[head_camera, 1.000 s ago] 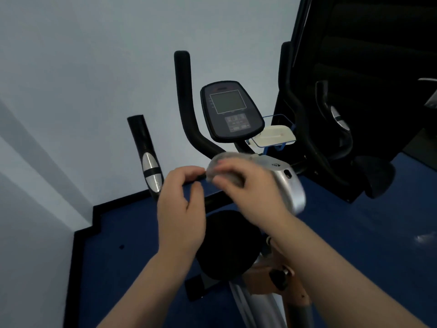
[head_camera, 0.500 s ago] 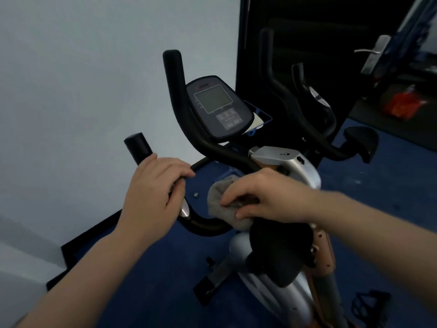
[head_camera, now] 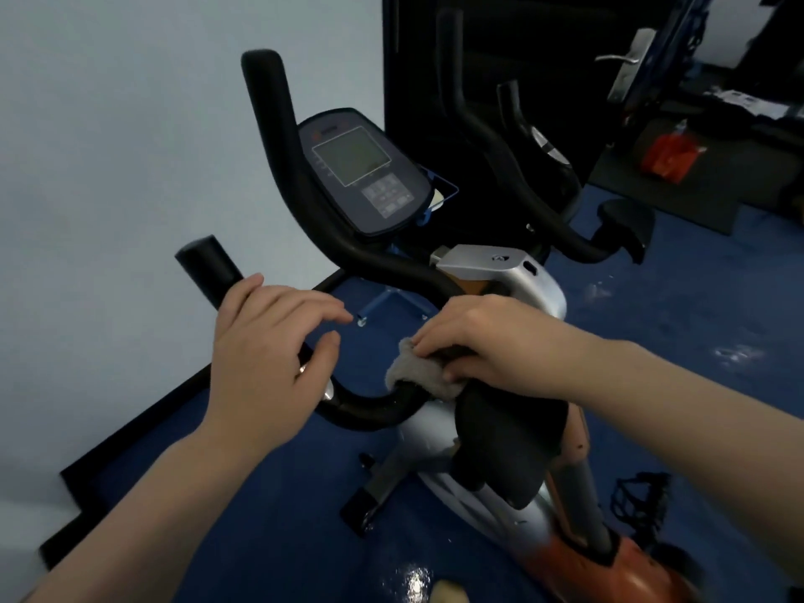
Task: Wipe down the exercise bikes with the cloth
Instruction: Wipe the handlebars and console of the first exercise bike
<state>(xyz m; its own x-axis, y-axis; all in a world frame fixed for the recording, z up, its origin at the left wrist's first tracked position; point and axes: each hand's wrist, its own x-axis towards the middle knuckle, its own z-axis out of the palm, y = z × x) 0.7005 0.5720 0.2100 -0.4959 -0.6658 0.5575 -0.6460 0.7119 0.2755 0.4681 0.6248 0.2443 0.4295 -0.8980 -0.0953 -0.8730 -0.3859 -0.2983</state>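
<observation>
The exercise bike in front of me has black handlebars (head_camera: 383, 263), a dark console (head_camera: 361, 171), a silver body (head_camera: 513, 272) and a black saddle (head_camera: 509, 433). My left hand (head_camera: 269, 354) rests on the left handlebar grip (head_camera: 209, 263); its fingers reach loosely past the bar and are not wrapped round it. My right hand (head_camera: 491, 341) holds a crumpled grey cloth (head_camera: 417, 376) against the low curve of the handlebar (head_camera: 370, 411), near the saddle. Its fingers curl over the cloth and the bar.
A pale wall (head_camera: 130, 167) stands close on the left. A second bike with black bars (head_camera: 500, 145) and a saddle (head_camera: 626, 224) stands to the right by a dark door. A black pedal (head_camera: 639, 498) is low right. The blue floor (head_camera: 261, 515) has wet patches.
My left hand's fingers have loosened from their curl round the grip and now reach out past it. My right hand keeps the cloth on the same bend of the bar.
</observation>
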